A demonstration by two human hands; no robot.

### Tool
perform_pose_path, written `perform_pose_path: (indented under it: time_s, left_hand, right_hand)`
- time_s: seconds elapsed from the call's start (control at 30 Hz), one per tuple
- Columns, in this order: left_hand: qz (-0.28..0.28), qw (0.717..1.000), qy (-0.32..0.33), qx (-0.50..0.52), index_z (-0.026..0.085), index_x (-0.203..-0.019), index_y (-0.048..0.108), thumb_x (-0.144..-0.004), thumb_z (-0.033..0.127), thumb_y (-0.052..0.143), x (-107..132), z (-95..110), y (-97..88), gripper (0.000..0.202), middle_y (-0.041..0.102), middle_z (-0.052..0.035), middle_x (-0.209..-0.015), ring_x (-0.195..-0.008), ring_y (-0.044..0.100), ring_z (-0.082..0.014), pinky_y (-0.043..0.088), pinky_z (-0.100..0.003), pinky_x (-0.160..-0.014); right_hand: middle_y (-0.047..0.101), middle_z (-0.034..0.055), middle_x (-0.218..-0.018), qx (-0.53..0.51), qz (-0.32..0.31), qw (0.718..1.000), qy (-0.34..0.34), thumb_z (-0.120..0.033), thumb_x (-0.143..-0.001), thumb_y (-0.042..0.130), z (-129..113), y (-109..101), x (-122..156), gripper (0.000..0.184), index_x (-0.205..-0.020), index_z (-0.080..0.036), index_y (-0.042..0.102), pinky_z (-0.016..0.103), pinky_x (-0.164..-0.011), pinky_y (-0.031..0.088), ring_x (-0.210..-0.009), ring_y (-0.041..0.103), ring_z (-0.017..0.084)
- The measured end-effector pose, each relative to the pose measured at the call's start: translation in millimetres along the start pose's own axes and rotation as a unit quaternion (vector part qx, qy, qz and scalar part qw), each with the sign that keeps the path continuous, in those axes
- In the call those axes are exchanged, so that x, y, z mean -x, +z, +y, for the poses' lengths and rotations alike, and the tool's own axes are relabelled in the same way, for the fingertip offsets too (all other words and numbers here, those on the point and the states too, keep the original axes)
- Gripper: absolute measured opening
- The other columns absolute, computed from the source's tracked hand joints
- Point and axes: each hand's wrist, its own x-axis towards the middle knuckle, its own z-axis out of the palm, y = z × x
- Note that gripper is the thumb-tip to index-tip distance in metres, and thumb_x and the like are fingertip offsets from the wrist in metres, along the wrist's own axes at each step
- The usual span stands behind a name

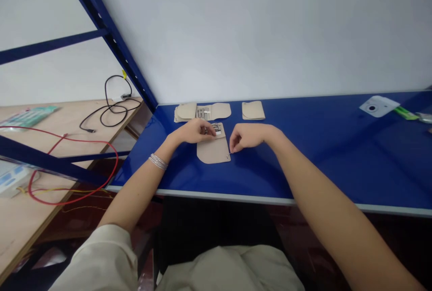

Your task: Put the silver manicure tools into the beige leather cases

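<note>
We log the left hand (194, 131) curled over small metal parts (216, 129) on a beige rounded panel (212, 150), its grip unclear, on the blue tabletop (303, 165). The right hand (246, 137) pinches closed at the panel's lower right corner. Similar panels (253, 111) lie beyond.

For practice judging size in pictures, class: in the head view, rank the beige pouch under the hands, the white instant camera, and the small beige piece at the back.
Largest to smallest: beige pouch, white instant camera, small beige piece. Nearness may favour the pouch.
</note>
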Motion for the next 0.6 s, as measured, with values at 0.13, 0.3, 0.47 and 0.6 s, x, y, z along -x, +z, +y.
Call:
perform_pose_path:
  time_s: [0.13,0.3,0.47,0.6]
  left_hand:
    - [0.001,1.0,0.003,0.011,0.015,-0.09,0.076,-0.077,0.032,0.07,-0.2,-0.8,0.6,0.022,0.07,-0.0041,-0.074,-0.06,0.057,-0.0108,0.044,-0.022,-0.056]
    - [0.004,1.0,0.001,0.019,0.014,-0.091,0.076,-0.078,0.033,0.07,0.2,-0.1,0.7,0.024,0.07,-0.0046,-0.074,-0.06,0.057,-0.0111,0.044,-0.022,-0.055]
    - [0.004,1.0,0.002,0.019,0.014,-0.091,0.076,-0.078,0.033,0.069,0.1,0.3,0.3,0.024,0.07,-0.0046,-0.075,-0.06,0.057,-0.0108,0.044,-0.021,-0.055]
    - [-0.001,1.0,-0.001,0.014,0.014,-0.092,0.075,-0.078,0.034,0.069,-0.1,-0.6,0.4,0.025,0.07,-0.0044,-0.074,-0.06,0.057,-0.0106,0.044,-0.022,-0.055]
  right_hand:
    - [0.077,0.0007,-0.081,-0.003,0.0,1.0,-0.002,-0.017,-0.069,0.066,-1.7,2.1,-0.9,0.019,-0.081,-0.021,0.08,0.023,-0.066,0.046,-0.072,0.067,0.017]
    - [0.078,0.0004,-0.082,-0.009,-0.006,1.0,-0.014,-0.018,-0.07,0.066,-2.5,2.8,-0.3,0.019,-0.082,-0.022,0.081,0.023,-0.067,0.046,-0.075,0.067,0.017]
    - [0.077,-0.0002,-0.078,-0.005,-0.011,1.0,-0.009,-0.015,-0.069,0.066,-2.9,2.5,0.5,0.02,-0.081,-0.021,0.081,0.023,-0.064,0.044,-0.07,0.065,0.015]
    - [0.076,-0.0003,-0.076,-0.004,-0.015,1.0,-0.006,-0.016,-0.069,0.066,-2.2,2.2,-0.3,0.019,-0.079,-0.021,0.08,0.023,-0.063,0.043,-0.069,0.064,0.015]
